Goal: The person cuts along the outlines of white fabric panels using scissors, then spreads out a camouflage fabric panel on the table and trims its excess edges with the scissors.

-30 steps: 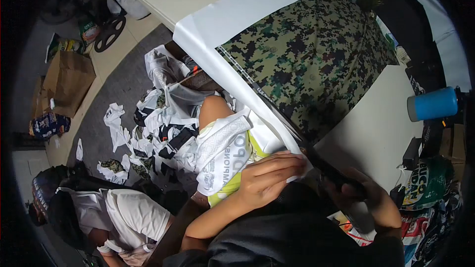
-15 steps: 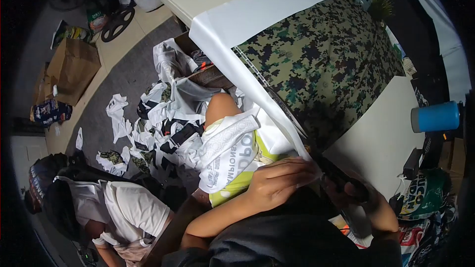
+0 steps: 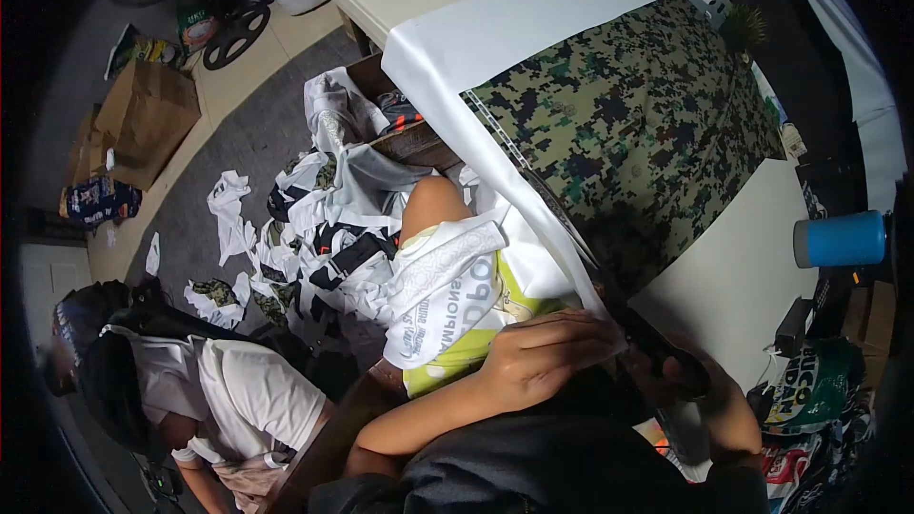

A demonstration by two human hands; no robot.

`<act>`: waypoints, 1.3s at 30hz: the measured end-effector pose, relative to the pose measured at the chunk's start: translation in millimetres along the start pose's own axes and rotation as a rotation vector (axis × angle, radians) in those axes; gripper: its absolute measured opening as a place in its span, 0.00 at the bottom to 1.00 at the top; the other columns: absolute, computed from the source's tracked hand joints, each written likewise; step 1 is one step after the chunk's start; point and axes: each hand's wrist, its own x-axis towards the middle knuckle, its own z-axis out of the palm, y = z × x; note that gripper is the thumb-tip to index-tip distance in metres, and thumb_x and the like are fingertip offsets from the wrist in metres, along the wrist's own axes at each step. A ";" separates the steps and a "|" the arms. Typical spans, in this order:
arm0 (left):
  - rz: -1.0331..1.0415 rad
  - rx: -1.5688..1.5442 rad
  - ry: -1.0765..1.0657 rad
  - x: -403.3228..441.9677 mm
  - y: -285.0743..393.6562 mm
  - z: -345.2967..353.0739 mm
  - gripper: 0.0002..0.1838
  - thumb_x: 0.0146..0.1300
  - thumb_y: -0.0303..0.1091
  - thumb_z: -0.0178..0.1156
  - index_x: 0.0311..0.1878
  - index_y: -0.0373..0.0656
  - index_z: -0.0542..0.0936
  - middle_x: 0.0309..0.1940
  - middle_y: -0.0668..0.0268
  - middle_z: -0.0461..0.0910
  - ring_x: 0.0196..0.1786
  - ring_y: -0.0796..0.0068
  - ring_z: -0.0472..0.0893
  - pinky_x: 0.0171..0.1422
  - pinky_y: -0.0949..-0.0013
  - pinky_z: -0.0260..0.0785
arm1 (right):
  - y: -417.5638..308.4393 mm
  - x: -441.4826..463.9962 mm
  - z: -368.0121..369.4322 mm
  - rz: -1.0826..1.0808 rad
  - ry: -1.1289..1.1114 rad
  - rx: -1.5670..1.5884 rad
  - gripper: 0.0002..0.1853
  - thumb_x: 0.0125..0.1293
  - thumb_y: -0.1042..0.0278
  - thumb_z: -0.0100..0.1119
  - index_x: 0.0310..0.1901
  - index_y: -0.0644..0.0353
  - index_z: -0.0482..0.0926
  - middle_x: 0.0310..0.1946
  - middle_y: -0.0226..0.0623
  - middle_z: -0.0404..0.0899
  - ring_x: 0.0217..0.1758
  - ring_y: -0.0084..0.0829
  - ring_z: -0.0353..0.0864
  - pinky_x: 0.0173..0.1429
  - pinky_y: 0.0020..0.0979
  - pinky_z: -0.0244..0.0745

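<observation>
A large fabric sheet with a green camouflage print (image 3: 609, 124) and a white border (image 3: 524, 29) lies over the table and hangs off its near edge. My left hand (image 3: 552, 352) pinches the white border at its near end. Dark-handled scissors (image 3: 657, 338) lie along the edge of the print, in my right hand (image 3: 685, 371), whose fingers wrap the handles in shadow. Their blades are hard to make out in the dark. A white printed cloth (image 3: 452, 290) rests on my lap, under the hanging border.
White and camouflage scraps (image 3: 276, 257) cover the floor at the left, near a cardboard box (image 3: 148, 124). A person in a white shirt (image 3: 257, 390) sits at the lower left. A blue tumbler (image 3: 843, 240) lies at the table's right edge.
The view has shifted, so the table and cloth appear further right and lower. Both hands have advanced slightly along the fabric edge, still holding the border and the scissors.
</observation>
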 end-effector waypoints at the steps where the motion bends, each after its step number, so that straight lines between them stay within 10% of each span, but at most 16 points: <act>1: -0.008 -0.005 0.001 -0.3 -0.2 -0.2 0.12 0.55 0.19 0.52 0.42 0.33 0.79 0.45 0.57 0.79 0.49 0.58 0.78 0.56 0.63 0.70 | -2.4 0.5 5.5 -0.006 0.029 -0.020 0.27 0.52 0.51 0.67 0.42 0.66 0.69 0.21 0.31 0.69 0.14 0.17 0.59 0.18 0.17 0.52; 6: 0.002 -0.019 -0.012 2.2 2.9 -2.3 0.12 0.55 0.19 0.52 0.42 0.33 0.79 0.44 0.57 0.79 0.49 0.58 0.78 0.55 0.64 0.70 | -17.5 -5.2 41.0 -0.026 0.311 -0.041 0.26 0.53 0.52 0.66 0.43 0.66 0.69 0.20 0.31 0.69 0.14 0.16 0.58 0.18 0.16 0.52; 17: 0.000 -0.034 -0.018 1.9 4.5 -4.0 0.11 0.57 0.20 0.52 0.42 0.33 0.79 0.44 0.58 0.79 0.48 0.60 0.78 0.53 0.64 0.71 | -13.1 19.6 18.6 -0.012 0.125 0.161 0.26 0.55 0.50 0.64 0.44 0.64 0.69 0.20 0.32 0.70 0.14 0.16 0.58 0.17 0.17 0.52; 22: -0.016 -0.045 -0.035 3.6 9.4 -10.5 0.11 0.58 0.22 0.52 0.43 0.33 0.79 0.45 0.58 0.78 0.47 0.61 0.78 0.53 0.65 0.71 | 6.4 29.1 19.1 -0.306 0.413 -0.299 0.26 0.56 0.49 0.63 0.44 0.64 0.69 0.20 0.30 0.68 0.14 0.16 0.57 0.17 0.17 0.52; 27: -0.026 0.034 -0.060 6.0 12.4 -14.4 0.12 0.56 0.19 0.51 0.42 0.33 0.81 0.45 0.56 0.79 0.48 0.58 0.79 0.55 0.63 0.72 | -27.7 32.0 19.1 -0.048 -0.090 0.006 0.28 0.56 0.47 0.62 0.45 0.65 0.69 0.20 0.29 0.68 0.15 0.15 0.58 0.17 0.16 0.51; 39: -0.144 -0.067 -0.089 6.8 12.0 -24.2 0.10 0.58 0.24 0.55 0.42 0.35 0.81 0.45 0.56 0.80 0.48 0.60 0.79 0.53 0.66 0.73 | -38.2 31.5 56.3 -0.156 0.269 -0.209 0.29 0.55 0.48 0.62 0.46 0.68 0.70 0.22 0.30 0.71 0.16 0.16 0.62 0.17 0.16 0.49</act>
